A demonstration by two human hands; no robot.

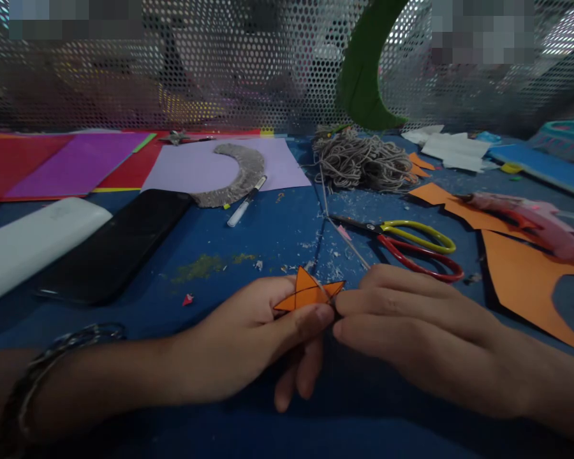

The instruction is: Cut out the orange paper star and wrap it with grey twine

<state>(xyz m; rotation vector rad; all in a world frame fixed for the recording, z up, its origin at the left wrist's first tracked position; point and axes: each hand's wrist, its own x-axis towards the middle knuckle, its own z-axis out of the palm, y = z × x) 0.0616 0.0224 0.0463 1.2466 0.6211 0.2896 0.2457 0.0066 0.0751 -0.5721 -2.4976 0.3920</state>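
My left hand [263,331] pinches a small orange paper star [307,292] with dark outlined edges, thumb in front and fingers behind. At the star's right point, my right hand [421,331] has its thumb and fingertips closed on grey yarn [353,245]. The yarn crosses the star and runs back across the table to a loose grey heap of yarn [363,162]. Just beyond my right hand lie scissors [411,245] with one yellow and one red handle, the blades pointing left.
A black phone [119,245] and a white oblong object [43,239] lie left. A yarn-wrapped crescent [249,169] and a marker [247,203] rest near lilac paper [287,166]. Orange paper scraps [530,280] and a pink glue gun [530,217] lie right. A perforated metal screen [243,64] stands behind.
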